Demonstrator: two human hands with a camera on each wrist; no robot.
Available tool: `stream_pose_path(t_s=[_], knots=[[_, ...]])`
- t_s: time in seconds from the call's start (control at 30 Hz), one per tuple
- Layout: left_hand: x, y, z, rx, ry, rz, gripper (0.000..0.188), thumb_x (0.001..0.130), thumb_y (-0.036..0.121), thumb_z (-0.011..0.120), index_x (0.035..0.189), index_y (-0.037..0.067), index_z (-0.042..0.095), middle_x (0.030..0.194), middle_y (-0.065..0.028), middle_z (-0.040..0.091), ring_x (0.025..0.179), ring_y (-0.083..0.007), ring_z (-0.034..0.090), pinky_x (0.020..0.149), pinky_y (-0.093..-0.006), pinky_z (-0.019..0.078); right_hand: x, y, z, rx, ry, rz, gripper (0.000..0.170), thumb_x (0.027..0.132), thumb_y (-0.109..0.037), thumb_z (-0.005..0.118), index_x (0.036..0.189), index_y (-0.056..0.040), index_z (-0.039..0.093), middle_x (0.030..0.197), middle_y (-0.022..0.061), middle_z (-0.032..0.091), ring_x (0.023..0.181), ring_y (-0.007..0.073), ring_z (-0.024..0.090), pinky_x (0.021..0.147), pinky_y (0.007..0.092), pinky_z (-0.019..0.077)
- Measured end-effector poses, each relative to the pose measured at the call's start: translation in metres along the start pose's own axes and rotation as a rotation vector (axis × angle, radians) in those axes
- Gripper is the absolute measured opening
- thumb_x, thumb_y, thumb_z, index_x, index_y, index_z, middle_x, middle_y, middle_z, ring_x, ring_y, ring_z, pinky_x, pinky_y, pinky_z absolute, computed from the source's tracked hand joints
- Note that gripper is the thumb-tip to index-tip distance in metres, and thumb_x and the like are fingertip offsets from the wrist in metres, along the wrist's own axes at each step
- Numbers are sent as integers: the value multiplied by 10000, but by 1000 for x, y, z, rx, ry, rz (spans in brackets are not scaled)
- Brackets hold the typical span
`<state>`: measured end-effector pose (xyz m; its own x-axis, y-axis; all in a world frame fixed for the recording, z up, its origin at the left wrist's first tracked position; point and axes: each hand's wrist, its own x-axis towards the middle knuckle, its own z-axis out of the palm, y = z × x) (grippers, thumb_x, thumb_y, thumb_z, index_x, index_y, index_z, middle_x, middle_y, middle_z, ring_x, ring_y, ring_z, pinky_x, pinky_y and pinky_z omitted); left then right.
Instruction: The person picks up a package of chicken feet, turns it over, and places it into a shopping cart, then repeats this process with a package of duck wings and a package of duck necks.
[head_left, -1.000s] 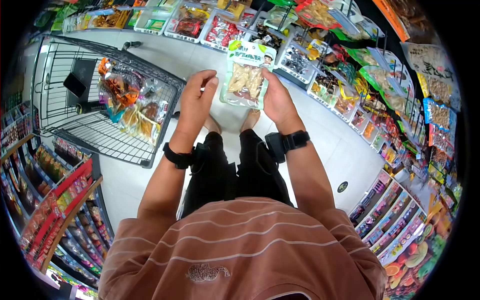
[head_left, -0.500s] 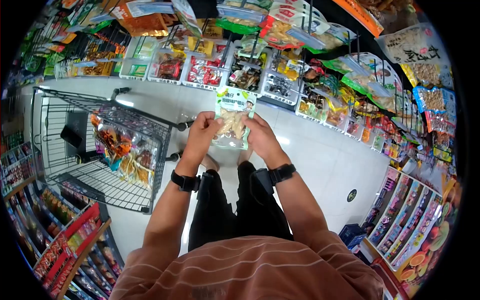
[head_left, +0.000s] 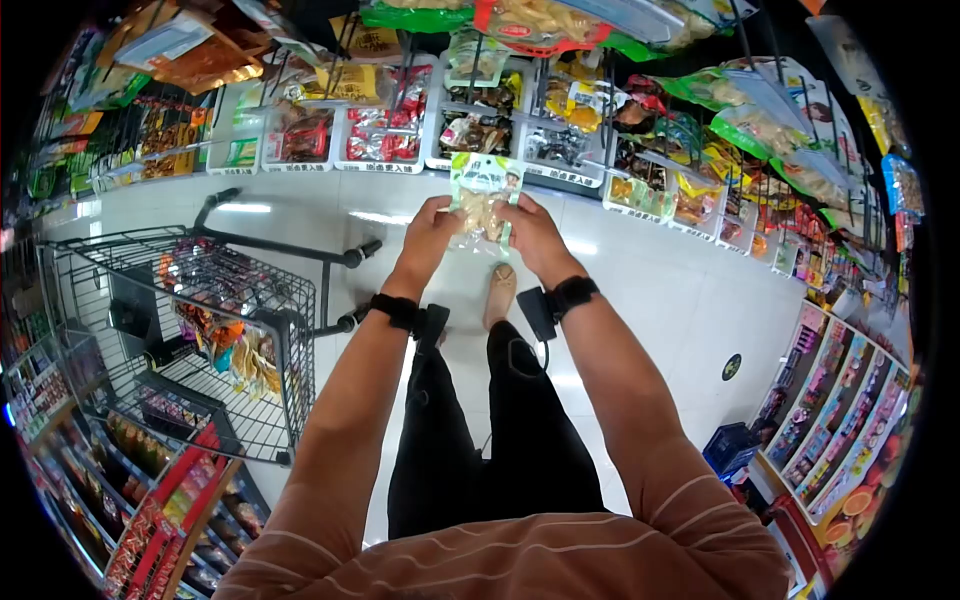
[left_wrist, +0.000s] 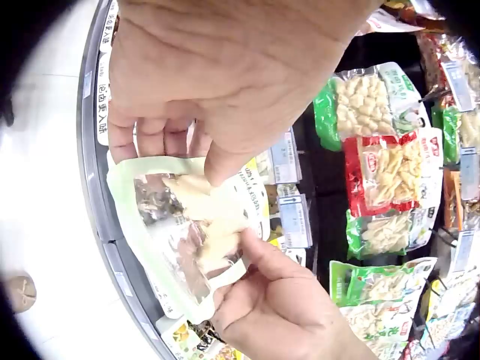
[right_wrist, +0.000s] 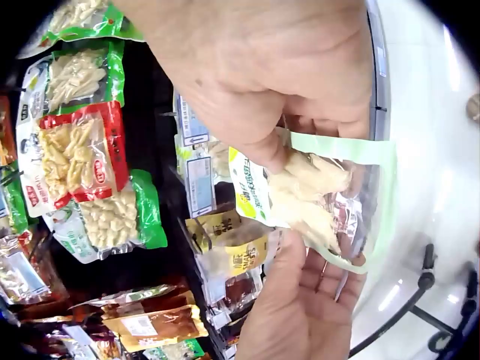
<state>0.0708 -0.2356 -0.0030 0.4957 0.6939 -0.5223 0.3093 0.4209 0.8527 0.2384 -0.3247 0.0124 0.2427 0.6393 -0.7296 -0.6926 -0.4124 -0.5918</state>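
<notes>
Both hands hold a snack pouch [head_left: 484,178] out in front of the body. It has a pale green border, printed header and clear window over pale, chunky food pieces. My left hand [head_left: 430,243] pinches one side edge, thumb on the front and fingers behind; the left wrist view shows that thumb [left_wrist: 225,161] pressing the window. On the opposite edge, my right hand [head_left: 538,240] grips the same way. In the right wrist view the pouch [right_wrist: 311,195] lies between the two hands, its green edge toward the floor.
A wire shopping cart [head_left: 290,330] with several bagged goods and a dark phone-like slab stands at the left. Ahead runs a shelf of white bins [head_left: 385,150] under hanging snack packs [head_left: 780,150]. A low shelf rack [head_left: 835,400] and a dark blue basket [head_left: 732,448] are at the right.
The left hand, free of the pouch a second ago, now holds its left edge. The head view has shifted toward the shelf; the cart sits lower and farther left in it.
</notes>
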Motion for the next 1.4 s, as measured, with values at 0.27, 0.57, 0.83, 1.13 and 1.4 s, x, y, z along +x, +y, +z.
stream_pose_path(t_s=[0.27,0.57,0.83,1.13,1.4], knots=[[82,-16,10,24,70,-2,511,919,224,629,1376,45,487,906,-5,602,840,-92,525,749,-248,442,90,-10,-5,-7,-23,-204,298,904,-129,630,1174,-8,599,1001,29,642,880,97,564,794,244,449],[112,-14,12,-63,113,167,534,952,252,601,1442,126,432,1221,-34,535,1064,-131,498,879,-303,428,115,-30,4,-104,-75,-350,266,920,-171,629,1146,-29,631,998,1,639,894,74,541,811,227,426],[116,1,13,-59,118,139,569,953,230,602,1471,120,393,1396,-156,469,1255,-220,462,1034,-348,384,126,-35,10,-73,-36,-328,241,922,-180,642,1117,-39,651,969,-5,645,855,68,549,792,230,434],[93,-27,7,33,159,141,539,953,185,592,1444,79,399,1332,-187,524,1230,-232,492,1051,-336,373,140,-33,17,-56,-4,-351,207,922,-173,645,1074,-36,668,962,-2,651,851,77,556,783,239,433],[17,-73,6,-13,179,-39,491,956,145,568,1419,72,420,1170,-80,598,1108,-158,538,1004,-292,401,194,-41,21,-174,188,-566,331,907,-224,632,1169,-23,613,1000,45,658,876,138,560,772,266,442]])
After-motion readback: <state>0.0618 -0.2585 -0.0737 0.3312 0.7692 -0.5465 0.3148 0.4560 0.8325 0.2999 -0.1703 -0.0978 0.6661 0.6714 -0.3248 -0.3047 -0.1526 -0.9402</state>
